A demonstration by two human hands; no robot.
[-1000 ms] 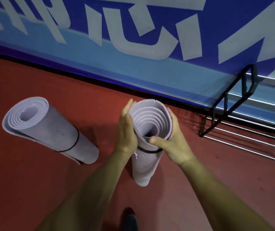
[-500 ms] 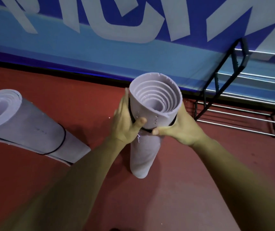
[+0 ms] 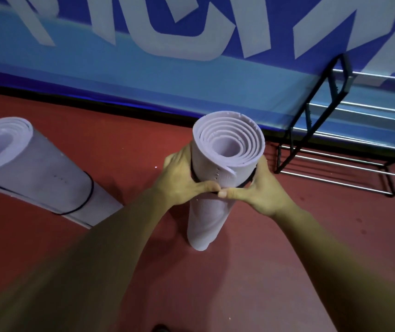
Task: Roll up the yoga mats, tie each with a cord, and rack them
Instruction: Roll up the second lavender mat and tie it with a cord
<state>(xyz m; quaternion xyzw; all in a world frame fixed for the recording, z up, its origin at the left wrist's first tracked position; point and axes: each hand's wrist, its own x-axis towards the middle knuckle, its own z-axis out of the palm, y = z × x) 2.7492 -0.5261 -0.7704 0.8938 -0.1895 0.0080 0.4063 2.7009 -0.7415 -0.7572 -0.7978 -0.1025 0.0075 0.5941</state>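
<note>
Left hand point(image 3: 182, 178) and right hand point(image 3: 261, 190) grasp upright mat point(image 3: 206, 219) at its cord point(image 3: 251, 179), thumbs touching. Mat near floor's point(image 3: 263, 259) far edge, left of rack point(image 3: 335, 164). Second mat point(image 3: 36, 173) lies left, corded.

Slid the right hand point(image 3: 261, 195) down off the top rim of the upright rolled yoga mat point(image 3: 215, 164), thumb dropped onto the black cord point(image 3: 251, 179). Curled the left hand point(image 3: 179, 178), earlier flat along the roll, round it at the cord. Brought both thumb tips together in front.
</note>
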